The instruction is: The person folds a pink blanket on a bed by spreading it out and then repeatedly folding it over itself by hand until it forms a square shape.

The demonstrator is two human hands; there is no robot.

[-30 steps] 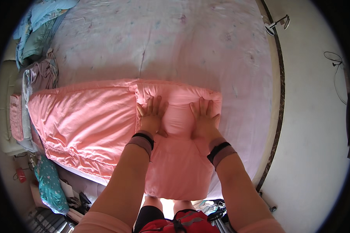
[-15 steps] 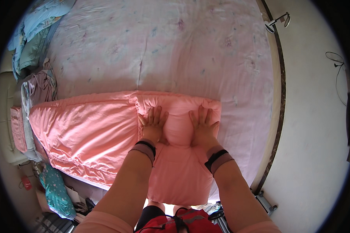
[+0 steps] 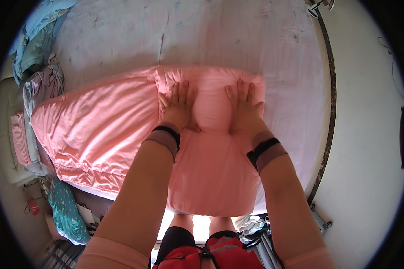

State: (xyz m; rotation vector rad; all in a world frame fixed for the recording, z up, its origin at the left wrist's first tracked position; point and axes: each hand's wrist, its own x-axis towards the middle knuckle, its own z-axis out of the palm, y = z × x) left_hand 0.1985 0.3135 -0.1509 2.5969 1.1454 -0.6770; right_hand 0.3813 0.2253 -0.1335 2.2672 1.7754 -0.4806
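Note:
A padded pink quilt lies across the near part of the bed, its right part folded over into a thicker block. On that folded part, my left hand presses down flat with its fingers spread, close to the fold line. My right hand pushes down the same way near the quilt's right edge, fingers apart. Between the two hands the fabric bulges up. The near end of the folded part hangs toward my legs. Neither hand grips the cloth.
A pale floral sheet covers the bed beyond the quilt. Blue and green bedding is heaped at the far left, with a crumpled mauve cloth nearer. A teal patterned bag stands at the lower left. A white wall rises at right.
The view has shifted, so the quilt and both hands sit higher in the picture. Both hands stay pressed on the same spots of the folded part.

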